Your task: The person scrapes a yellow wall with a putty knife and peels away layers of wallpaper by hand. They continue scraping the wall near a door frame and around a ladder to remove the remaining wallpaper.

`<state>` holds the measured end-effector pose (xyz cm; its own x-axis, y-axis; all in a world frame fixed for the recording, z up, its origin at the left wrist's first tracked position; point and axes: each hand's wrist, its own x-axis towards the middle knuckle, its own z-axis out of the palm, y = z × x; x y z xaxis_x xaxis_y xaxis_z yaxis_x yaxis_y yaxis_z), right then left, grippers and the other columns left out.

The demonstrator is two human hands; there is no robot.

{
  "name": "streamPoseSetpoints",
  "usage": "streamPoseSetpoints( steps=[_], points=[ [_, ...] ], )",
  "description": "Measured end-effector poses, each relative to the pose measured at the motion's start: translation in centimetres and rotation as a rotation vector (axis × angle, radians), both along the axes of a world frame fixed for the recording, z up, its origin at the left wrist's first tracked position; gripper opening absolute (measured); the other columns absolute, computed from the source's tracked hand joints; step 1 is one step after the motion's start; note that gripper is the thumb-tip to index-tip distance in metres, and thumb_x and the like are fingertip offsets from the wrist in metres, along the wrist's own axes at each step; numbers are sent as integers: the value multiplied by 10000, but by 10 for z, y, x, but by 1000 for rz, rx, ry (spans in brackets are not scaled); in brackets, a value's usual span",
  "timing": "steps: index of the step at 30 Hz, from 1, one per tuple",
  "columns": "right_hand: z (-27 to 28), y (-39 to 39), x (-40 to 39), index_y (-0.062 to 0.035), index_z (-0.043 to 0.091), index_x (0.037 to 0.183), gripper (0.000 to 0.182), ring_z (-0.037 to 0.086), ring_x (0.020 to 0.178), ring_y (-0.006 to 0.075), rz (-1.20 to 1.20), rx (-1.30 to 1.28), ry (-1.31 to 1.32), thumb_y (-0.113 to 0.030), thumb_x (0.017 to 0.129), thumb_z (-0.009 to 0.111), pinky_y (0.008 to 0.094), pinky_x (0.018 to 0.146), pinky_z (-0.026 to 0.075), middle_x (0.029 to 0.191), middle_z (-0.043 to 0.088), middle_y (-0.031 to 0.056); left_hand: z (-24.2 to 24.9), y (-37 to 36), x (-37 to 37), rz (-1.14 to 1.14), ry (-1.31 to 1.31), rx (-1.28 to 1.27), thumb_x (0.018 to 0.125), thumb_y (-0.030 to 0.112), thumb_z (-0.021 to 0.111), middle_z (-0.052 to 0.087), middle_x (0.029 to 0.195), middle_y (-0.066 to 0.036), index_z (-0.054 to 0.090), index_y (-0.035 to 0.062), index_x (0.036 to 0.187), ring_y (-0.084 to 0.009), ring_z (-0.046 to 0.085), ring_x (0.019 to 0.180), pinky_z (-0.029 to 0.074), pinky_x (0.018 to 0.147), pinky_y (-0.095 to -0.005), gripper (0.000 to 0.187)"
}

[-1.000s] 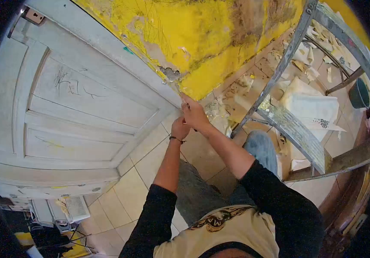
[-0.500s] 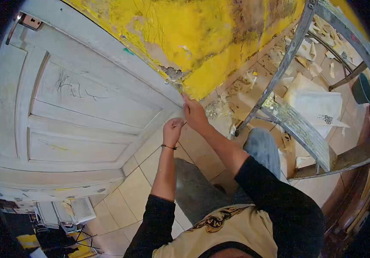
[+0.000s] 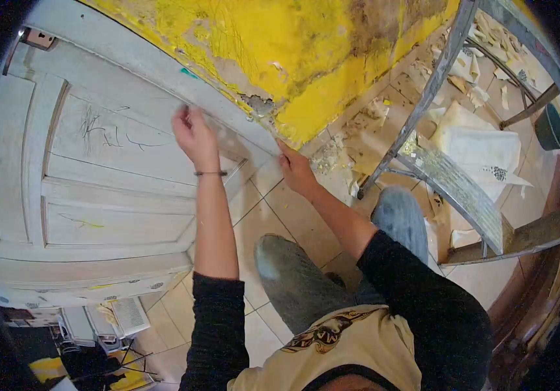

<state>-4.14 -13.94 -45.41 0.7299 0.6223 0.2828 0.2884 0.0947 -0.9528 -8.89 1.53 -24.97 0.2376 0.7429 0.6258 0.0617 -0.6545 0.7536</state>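
Observation:
My right hand [image 3: 297, 172] is low at the corner where the yellow wall [image 3: 319, 104] meets the white door frame [image 3: 228, 111]. Its fingers are closed with the index finger stretched towards the wall's bottom edge; whatever they hold is too small to make out. A patch of broken plaster [image 3: 259, 104] lies just above that fingertip. My left hand [image 3: 195, 135], with a dark bracelet at the wrist, is raised at the door frame, beside the scribbled white door [image 3: 117, 169]. Its fingers are loosely bent and apart, and nothing shows in them.
A paint-spattered metal stepladder [image 3: 456, 186] stands on the right. Torn wallpaper and a white sheet [image 3: 478, 153] litter the tiled floor [image 3: 263, 215]. A dark green bucket [image 3: 550, 128] sits at far right. Loose debris [image 3: 338, 156] lies along the wall's base.
My left hand has moved up and to the left, away from my right hand, to the door frame. My right hand stays at the wall's bottom corner.

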Motion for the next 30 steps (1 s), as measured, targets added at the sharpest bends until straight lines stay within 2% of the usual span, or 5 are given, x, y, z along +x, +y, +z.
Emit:
streamPoseSetpoints(
  steps=[6, 9, 16, 24, 30],
  points=[
    [16, -24, -6, -92, 490, 1460, 489, 608, 859, 348, -22, 1, -52, -63, 974, 530, 407, 858, 493, 922, 606, 207, 87, -5, 43, 33, -145, -97, 980, 252, 466, 480, 840, -41, 481, 18, 847, -151, 451, 766, 397, 720, -310, 270],
    [21, -14, 8, -89, 501, 1448, 466, 630, 943, 371, 0, 28, -26, -82, 983, 526, 416, 898, 497, 1047, 635, 232, 84, 39, 56, 207, -75, 12, 966, 300, 355, 456, 1252, -315, 448, -136, 1232, -439, 436, 1171, 329, 1052, -451, 519],
    [2, -12, 14, -106, 428, 1496, 513, 617, 1138, 404, 6, -106, -134, -107, 989, 505, 445, 961, 500, 1299, 590, 273, 82, 20, 77, 449, -162, 110, 968, 358, 344, 467, 1182, -336, 414, -123, 1205, -457, 460, 1055, 362, 956, -487, 541],
    [-2, 0, 12, -21, 527, 1203, 298, 650, 895, 455, -54, -380, -55, -189, 957, 538, 560, 784, 526, 1043, 649, 259, 75, 23, 79, 457, -179, 129, 998, 399, 320, 462, 1119, -367, 415, -107, 1154, -457, 463, 994, 375, 907, -514, 538],
    [-40, 10, 13, -48, 555, 1139, 222, 650, 776, 460, -88, -305, -21, -190, 971, 518, 562, 687, 516, 825, 650, 259, 67, 31, 77, 467, -157, 343, 1009, 386, 316, 461, 1115, -342, 416, -89, 1145, -450, 465, 993, 377, 907, -506, 505]
  ],
)
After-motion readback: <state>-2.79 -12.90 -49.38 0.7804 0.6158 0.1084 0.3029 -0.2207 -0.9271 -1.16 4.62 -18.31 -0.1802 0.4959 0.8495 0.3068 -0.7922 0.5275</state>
